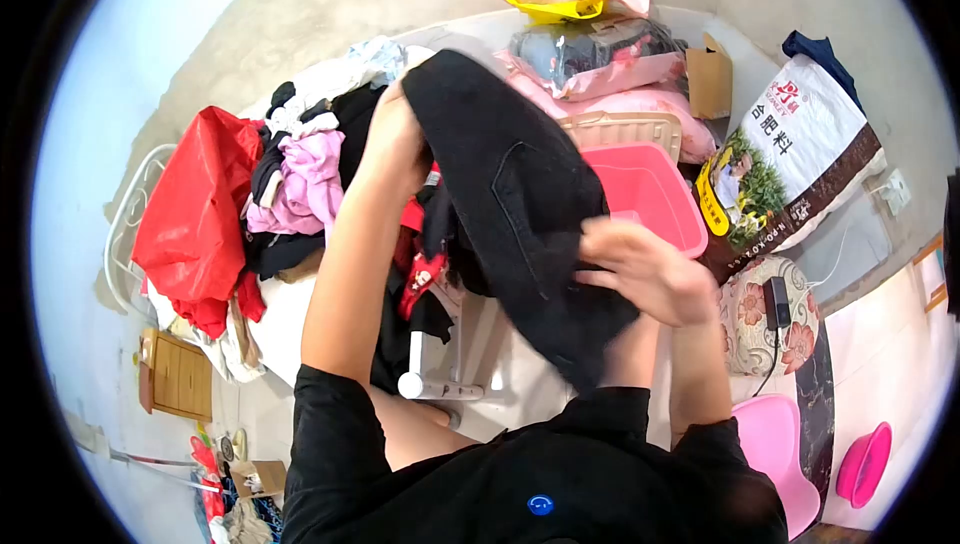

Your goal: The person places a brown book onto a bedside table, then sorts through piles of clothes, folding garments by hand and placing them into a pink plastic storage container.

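A pair of black trousers (pixel 500 179), with a stitched pocket outline showing, hangs slantwise in front of me. Its upper end is in my left hand (pixel 400 129), which is closed on the cloth, the fingers mostly hidden behind it. Slightly blurred, my right hand (pixel 650 269) lies by the lower right side of the trousers, fingers stretched out and apart, seeming to brush the fabric. Behind and left of the trousers is a heap of clothes, with a lilac garment (pixel 305 179) and a red patterned piece (pixel 422 279) among them.
A red bag (pixel 205 214) leans left of the heap. To the right stand a pink basin (pixel 650 189), a printed sack (pixel 790 154) and a floral stool (pixel 750 319) with a black adapter (pixel 777 302). Wrapped bundles (pixel 600 59) are piled at the back.
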A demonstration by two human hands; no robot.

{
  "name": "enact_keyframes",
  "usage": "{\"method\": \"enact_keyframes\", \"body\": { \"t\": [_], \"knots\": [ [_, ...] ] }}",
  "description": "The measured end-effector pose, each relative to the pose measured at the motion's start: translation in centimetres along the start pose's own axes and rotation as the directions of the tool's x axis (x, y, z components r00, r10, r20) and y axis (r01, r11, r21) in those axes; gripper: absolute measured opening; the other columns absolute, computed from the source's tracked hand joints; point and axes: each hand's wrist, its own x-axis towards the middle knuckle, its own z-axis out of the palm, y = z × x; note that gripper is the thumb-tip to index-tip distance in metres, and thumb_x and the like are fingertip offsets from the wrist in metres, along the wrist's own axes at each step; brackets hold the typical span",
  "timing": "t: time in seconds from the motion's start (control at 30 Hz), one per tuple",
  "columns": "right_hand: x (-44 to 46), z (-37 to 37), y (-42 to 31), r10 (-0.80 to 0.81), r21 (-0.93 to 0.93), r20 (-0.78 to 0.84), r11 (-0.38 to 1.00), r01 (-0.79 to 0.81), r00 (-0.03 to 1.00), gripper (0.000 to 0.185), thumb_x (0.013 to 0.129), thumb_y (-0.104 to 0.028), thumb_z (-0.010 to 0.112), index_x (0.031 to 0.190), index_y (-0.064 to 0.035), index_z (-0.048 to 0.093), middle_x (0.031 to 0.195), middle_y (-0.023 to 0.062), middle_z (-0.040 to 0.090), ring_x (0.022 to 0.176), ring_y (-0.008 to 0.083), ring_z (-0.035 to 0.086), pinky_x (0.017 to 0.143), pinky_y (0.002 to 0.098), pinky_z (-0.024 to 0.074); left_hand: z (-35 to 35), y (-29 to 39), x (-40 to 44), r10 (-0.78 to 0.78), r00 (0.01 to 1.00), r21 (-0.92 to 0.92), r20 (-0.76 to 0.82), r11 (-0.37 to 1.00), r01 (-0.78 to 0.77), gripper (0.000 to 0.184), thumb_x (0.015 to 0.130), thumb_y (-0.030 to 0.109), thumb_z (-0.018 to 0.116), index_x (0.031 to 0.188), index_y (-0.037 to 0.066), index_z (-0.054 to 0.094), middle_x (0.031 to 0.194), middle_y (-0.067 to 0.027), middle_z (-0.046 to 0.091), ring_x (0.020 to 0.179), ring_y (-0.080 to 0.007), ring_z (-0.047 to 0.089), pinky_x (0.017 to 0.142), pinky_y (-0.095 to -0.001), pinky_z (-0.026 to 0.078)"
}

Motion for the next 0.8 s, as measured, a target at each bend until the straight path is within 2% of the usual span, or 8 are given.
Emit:
{"method": "enact_keyframes", "body": {
  "t": [0.1, 0.43, 0.5, 0.53, 0.57, 0.6, 0.63, 0.8],
  "knots": [
    [3.9, -2.1, 3.5, 0.141, 0.329, -0.238, 0.942, -0.057, 0.961, 0.086, 0.089, -0.064, 0.049, 0.154, -0.0191, 0.016, 0.143, 0.0194, 0.035, 0.132, 0.0343, 0.036, 0.102, 0.0570, 0.0364, 4.9, -1.7, -0.7, 0.093, 0.964, -0.032, 0.249, 0.996, -0.088, 0.023, 0.094, 0.009, 0.056, 0.116, 0.005, 0.060, 0.099, -0.0088, 0.068, 0.089, -0.0189, 0.067, 0.077, -0.0312, 0.057],
    [11.6, -9.4, 7.7, -0.342, -0.221, -0.674, 0.939, 0.262, 0.655, 0.074, 0.096, -0.053, 0.046, 0.154, -0.0227, 0.011, 0.153, 0.0093, 0.028, 0.138, 0.0263, 0.031, 0.110, 0.0564, 0.0221, 3.4, -13.5, 4.5, 0.226, 0.806, 0.128, 0.546, 0.929, -0.347, 0.031, 0.093, 0.013, 0.063, 0.121, 0.001, 0.055, 0.111, -0.0078, 0.063, 0.101, -0.0129, 0.061, 0.089, -0.0277, 0.050],
    [9.6, -20.2, 20.8, -0.231, -0.356, -0.782, 0.928, -0.110, 0.579, 0.067, 0.098, -0.043, 0.051, 0.148, -0.0048, 0.027, 0.129, 0.0083, 0.052, 0.112, 0.0182, 0.052, 0.090, 0.0338, 0.0432, -4.1, -21.9, 6.3, 0.253, 0.784, 0.513, 0.567, 0.636, -0.576, 0.045, 0.088, 0.017, 0.067, 0.127, 0.002, 0.052, 0.120, -0.0158, 0.061, 0.111, -0.0235, 0.060, 0.094, -0.0346, 0.049],
    [7.6, -20.3, 24.3, -0.253, -0.570, -0.719, 0.748, -0.341, 0.647, 0.078, 0.094, -0.047, 0.050, 0.148, 0.0028, 0.024, 0.147, 0.0264, 0.038, 0.134, 0.0369, 0.040, 0.110, 0.0351, 0.0298, -5.9, -22.3, 4.0, 0.109, 0.868, 0.797, 0.484, 0.354, -0.489, 0.050, 0.086, 0.019, 0.068, 0.130, 0.004, 0.051, 0.126, -0.0198, 0.057, 0.116, -0.0306, 0.057, 0.098, -0.0374, 0.046],
    [5.3, -21.8, 27.2, 0.102, -0.521, -0.751, 0.516, -0.680, 0.653, 0.074, 0.086, -0.042, 0.060, 0.140, 0.0037, 0.040, 0.130, 0.0291, 0.055, 0.122, 0.0408, 0.052, 0.105, 0.0385, 0.0394, -7.7, -22.9, 1.2, 0.010, 0.941, 0.941, 0.339, -0.003, -0.339, 0.055, 0.084, 0.021, 0.069, 0.133, 0.006, 0.050, 0.132, -0.0238, 0.053, 0.121, -0.0376, 0.053, 0.101, -0.0402, 0.044],
    [3.4, -21.1, 28.4, 0.295, -0.608, -0.675, 0.295, -0.737, 0.676, 0.065, 0.079, -0.038, 0.067, 0.128, 0.0022, 0.055, 0.116, 0.0285, 0.063, 0.112, 0.0410, 0.059, 0.099, 0.0397, 0.0466, -10.0, -24.0, -0.5, -0.014, 0.946, 0.944, 0.325, 0.057, -0.324, 0.057, 0.083, 0.022, 0.069, 0.134, 0.008, 0.050, 0.136, -0.0254, 0.048, 0.126, -0.0412, 0.047, 0.105, -0.0445, 0.039],
    [2.0, -18.9, 29.9, 0.056, -0.704, -0.693, 0.163, -0.691, 0.719, 0.055, 0.076, -0.031, 0.070, 0.120, 0.0009, 0.062, 0.117, 0.0265, 0.063, 0.112, 0.0362, 0.060, 0.098, 0.0401, 0.0474, -12.3, -25.2, -2.1, -0.039, 0.949, 0.945, 0.313, 0.116, -0.307, 0.059, 0.081, 0.024, 0.070, 0.135, 0.011, 0.050, 0.140, -0.0270, 0.043, 0.130, -0.0449, 0.040, 0.108, -0.0488, 0.035],
    [3.4, -12.8, 31.6, 0.030, -0.764, -0.594, 0.294, -0.575, 0.804, 0.034, 0.079, -0.016, 0.067, 0.111, -0.0027, 0.067, 0.107, 0.0198, 0.068, 0.101, 0.0355, 0.064, 0.091, 0.0433, 0.0499, -19.2, -24.3, -12.7, 0.151, 0.974, 0.986, 0.166, -0.041, -0.161, 0.053, 0.080, 0.021, 0.071, 0.130, 0.012, 0.054, 0.142, -0.0217, 0.040, 0.139, -0.0397, 0.029, 0.110, -0.0603, 0.023]
  ]
}}
